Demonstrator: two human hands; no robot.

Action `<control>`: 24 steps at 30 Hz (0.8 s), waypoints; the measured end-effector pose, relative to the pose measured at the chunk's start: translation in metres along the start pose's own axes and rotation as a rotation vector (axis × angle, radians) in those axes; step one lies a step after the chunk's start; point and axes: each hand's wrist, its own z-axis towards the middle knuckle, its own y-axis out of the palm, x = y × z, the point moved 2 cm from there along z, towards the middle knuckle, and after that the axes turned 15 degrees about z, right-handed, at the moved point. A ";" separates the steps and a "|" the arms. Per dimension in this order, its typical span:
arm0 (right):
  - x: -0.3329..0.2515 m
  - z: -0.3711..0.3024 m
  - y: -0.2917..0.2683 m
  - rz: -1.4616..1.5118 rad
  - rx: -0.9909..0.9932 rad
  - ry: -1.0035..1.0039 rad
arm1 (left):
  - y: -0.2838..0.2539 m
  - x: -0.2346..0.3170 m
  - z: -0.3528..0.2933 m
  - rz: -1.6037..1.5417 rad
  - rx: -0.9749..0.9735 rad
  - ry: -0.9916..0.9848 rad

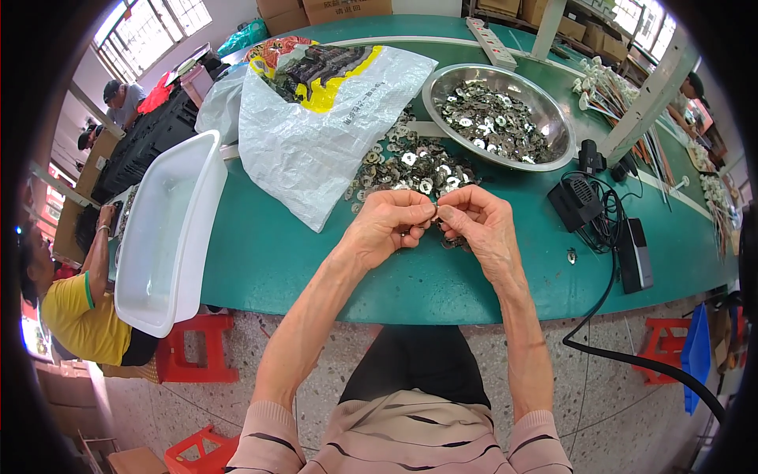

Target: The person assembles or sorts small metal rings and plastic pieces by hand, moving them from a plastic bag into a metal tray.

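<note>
Pinching a tiny dark piece [436,212] with left hand [387,224] and right hand [485,224], curled almost closed, over the green table [284,272], by a heap of shiny bits [407,162]. Too hidden to tell its pointing way or long side.

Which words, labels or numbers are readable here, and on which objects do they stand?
I do not copy wording, but print shows on:
White plastic sack: dark characters beside yellow artwork.
Cardboard box at the back: printed characters.
Any other marks look too small to read.
</note>
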 end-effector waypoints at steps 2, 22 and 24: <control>-0.002 -0.001 0.002 -0.012 -0.001 0.008 | 0.000 0.001 -0.001 0.003 -0.002 -0.002; 0.015 0.000 0.008 -0.987 0.011 -0.505 | -0.022 -0.001 0.005 -0.377 0.081 0.091; 0.013 0.000 0.008 -0.949 0.011 -0.495 | -0.021 0.000 0.005 -0.385 0.083 0.087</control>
